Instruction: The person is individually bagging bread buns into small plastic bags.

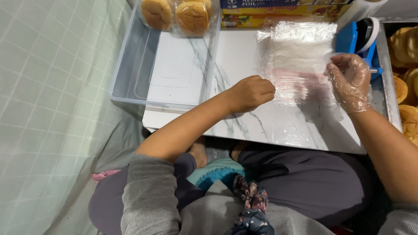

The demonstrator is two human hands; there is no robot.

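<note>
My left hand (250, 92) is bare and curled almost closed, its fingertips pinching the left edge of a sheet of clear wrap (298, 65) that lies on the table (270, 124). My right hand (350, 82) wears a thin clear glove; its fingers are bent in loosely and pinch the wrap's right edge, just beside a blue dispenser (355, 39). The wrap lies spread flat between my two hands, crinkled and shiny, reaching from the middle of the marble-patterned tabletop up toward the boxes (278, 13) at the far edge. More film lies loose over the near right part of the table.

To the left of my left hand sits a clear bin (130, 65), overhanging the table's left edge. In its far end are two bagged buns (180, 15); the rest of it shows only its pale floor. More buns (407, 65) are stacked beyond the table's right edge, near my gloved hand. My legs are crossed under the table, and a pale green checked cloth (52, 109) covers the floor on my left.
</note>
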